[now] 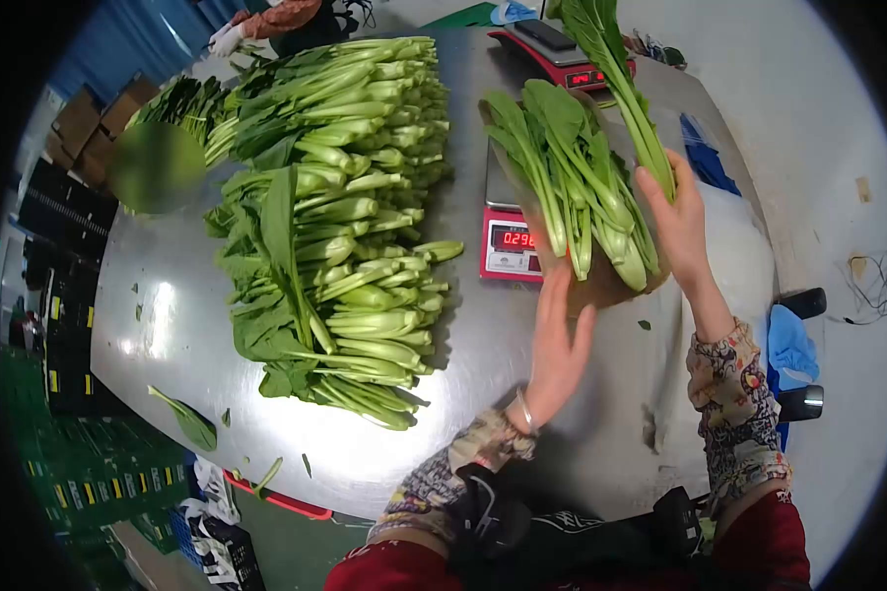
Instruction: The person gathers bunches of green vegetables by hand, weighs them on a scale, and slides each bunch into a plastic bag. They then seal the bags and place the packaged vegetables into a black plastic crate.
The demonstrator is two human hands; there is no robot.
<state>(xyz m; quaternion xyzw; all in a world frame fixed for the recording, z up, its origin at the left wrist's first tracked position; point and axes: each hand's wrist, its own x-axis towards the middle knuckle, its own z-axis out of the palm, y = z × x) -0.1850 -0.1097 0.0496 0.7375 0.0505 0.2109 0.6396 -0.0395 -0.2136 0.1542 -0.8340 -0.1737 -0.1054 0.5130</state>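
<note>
My right hand (680, 215) is closed around the lower stems of a choy sum stalk (623, 84), whose leaves point up and away. Below it, a small bunch of choy sum (572, 167) rests on a brownish sheet or tray (601, 289) over a red-and-white digital scale (511, 258). Red digits starting 0.29 glow on its display. My left hand (559, 350) has its fingers stretched out and thumb apart, with the fingertips at the near edge of the brownish piece, close to the stem ends. A bracelet circles the left wrist.
A large pile of choy sum (365, 227) covers the middle of the metal table (177, 325). A second red scale (552, 54) with a dark phone-like object stands at the back. Another person's gloved hand (229, 39) shows far left. Green crates (99, 483) stack at left.
</note>
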